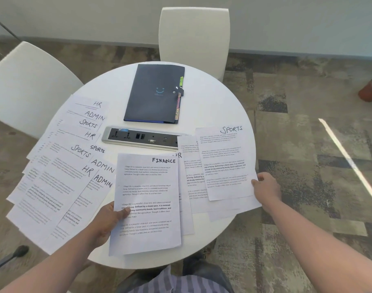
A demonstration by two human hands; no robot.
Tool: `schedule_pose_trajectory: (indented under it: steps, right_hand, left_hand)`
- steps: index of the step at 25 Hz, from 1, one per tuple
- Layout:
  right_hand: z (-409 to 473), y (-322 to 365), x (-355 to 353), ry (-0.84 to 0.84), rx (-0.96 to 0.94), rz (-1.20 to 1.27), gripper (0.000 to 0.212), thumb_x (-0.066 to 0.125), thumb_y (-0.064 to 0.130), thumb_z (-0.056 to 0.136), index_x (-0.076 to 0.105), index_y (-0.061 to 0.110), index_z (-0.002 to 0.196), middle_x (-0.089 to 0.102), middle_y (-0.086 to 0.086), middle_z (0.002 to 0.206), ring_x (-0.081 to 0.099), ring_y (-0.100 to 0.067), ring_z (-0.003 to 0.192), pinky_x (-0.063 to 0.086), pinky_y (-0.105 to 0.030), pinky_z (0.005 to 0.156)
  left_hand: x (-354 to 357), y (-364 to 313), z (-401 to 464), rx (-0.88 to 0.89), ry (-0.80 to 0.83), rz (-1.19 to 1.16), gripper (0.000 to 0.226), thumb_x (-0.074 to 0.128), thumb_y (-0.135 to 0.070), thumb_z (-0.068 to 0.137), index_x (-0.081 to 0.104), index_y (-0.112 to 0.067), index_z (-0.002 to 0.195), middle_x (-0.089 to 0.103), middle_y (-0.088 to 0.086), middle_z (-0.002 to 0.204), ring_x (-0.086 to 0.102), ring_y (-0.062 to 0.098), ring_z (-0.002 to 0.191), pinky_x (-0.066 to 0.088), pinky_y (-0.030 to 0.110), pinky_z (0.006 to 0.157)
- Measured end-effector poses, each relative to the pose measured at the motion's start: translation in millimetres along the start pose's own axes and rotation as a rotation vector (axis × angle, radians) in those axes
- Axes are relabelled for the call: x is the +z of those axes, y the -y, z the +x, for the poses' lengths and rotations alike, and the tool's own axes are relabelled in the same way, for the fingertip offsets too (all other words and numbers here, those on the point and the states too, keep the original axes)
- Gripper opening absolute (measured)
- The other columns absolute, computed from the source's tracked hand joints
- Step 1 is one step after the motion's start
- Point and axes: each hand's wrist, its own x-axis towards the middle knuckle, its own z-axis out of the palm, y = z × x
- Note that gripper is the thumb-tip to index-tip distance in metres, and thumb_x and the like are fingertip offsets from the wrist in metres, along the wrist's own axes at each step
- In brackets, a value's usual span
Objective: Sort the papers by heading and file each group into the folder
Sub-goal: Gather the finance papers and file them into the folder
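This looks like an office meeting corner. A round white table (212,98) carries a built-in power and data strip (140,138) at its middle, with sockets and ports in a row. Two white moulded chairs (193,37) stand at twelve and ten o'clock. Patterned commercial carpet (297,144) runs to a plain pale wall. Printed sheets headed HR, ADMIN, SPORTS and FINANCE (147,199) lie about, and a dark folder (155,94) with coloured tabs at twelve o'clock.

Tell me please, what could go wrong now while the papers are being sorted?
1. The SPORTS sheet under the right hand hangs past the table edge and may slide off.
2. The fanned pile mixes HR, ADMIN and SPORTS, so misfiling is likely.
3. The folder is closed, and both hands are busy.
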Motion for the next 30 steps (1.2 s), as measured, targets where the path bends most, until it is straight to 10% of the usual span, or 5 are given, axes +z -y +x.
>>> schedule_pose_trajectory:
  steps: [10,20,30]
  right_hand:
    - [-8.8,-15.0,-3.1,0.04,-0.094,-0.067,0.01,0.05,0.025,0.101,0.053,0.024,0.111,0.064,-0.003,0.104,0.06,-0.027,0.091,0.052,-0.042,0.08]
    - [-8.0,-12.8,4.1,0.049,0.066,-0.048,0.064,0.086,0.055,0.073,0.049,0.013,0.105,0.053,-0.005,0.103,0.056,-0.023,0.082,0.042,-0.034,0.059]
    - [-19.9,-16.0,23.0,0.042,0.215,0.294,0.039,0.081,0.014,0.085,0.054,0.008,0.112,0.057,-0.008,0.108,0.055,-0.031,0.101,0.051,-0.044,0.085]
  left_hand:
    - [14.0,4.0,-0.6,0.003,0.002,0.001,0.034,0.066,-0.006,0.097,0.062,-0.004,0.131,0.075,0.02,0.116,0.072,0.045,0.104,0.056,0.061,0.093]
    - [17.9,3.9,-6.5,0.019,-0.057,-0.029,0.032,0.065,-0.003,0.097,0.062,-0.004,0.129,0.075,0.019,0.114,0.072,0.044,0.105,0.058,0.057,0.089]
    - [31.5,4.7,-11.2,0.029,-0.055,-0.056,0.033,0.064,-0.002,0.097,0.062,-0.004,0.13,0.075,0.02,0.115,0.071,0.045,0.107,0.057,0.057,0.09]
